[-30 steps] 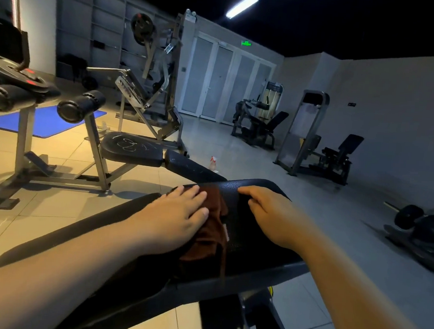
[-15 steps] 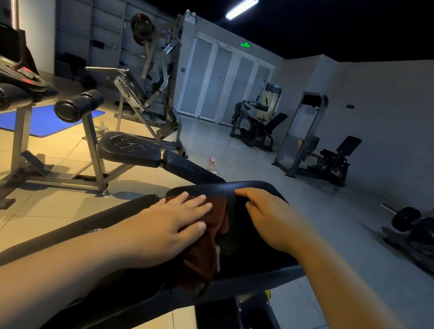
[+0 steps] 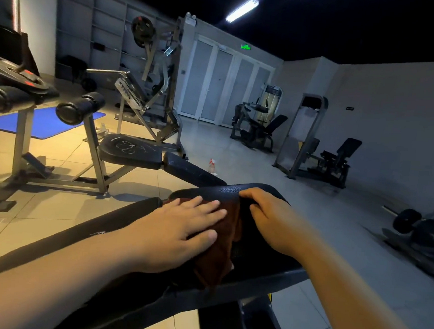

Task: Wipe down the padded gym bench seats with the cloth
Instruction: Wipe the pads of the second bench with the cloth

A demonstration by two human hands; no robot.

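Faced a black padded bench [image 3: 224, 190] slanting across the foreground, with a second bench [image 3: 130, 152] beyond on the left and a blue mat [image 3: 46, 124] behind. Pressed the left hand [image 3: 180, 228] flat on the brown cloth [image 3: 225, 249] at the near bench's far end, fingers straight and close together. Rested the right hand [image 3: 271, 219] just beside it, fingers bent; could not tell whether clamped on anything. Noted a spray bottle [image 3: 212, 167] on the floor beyond.

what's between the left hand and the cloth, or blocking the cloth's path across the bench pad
Nothing visible: the left hand presses flat on the brown cloth, which lies on the black bench pad. Only the right hand, resting on the pad just right of the cloth, would block a wipe that way.
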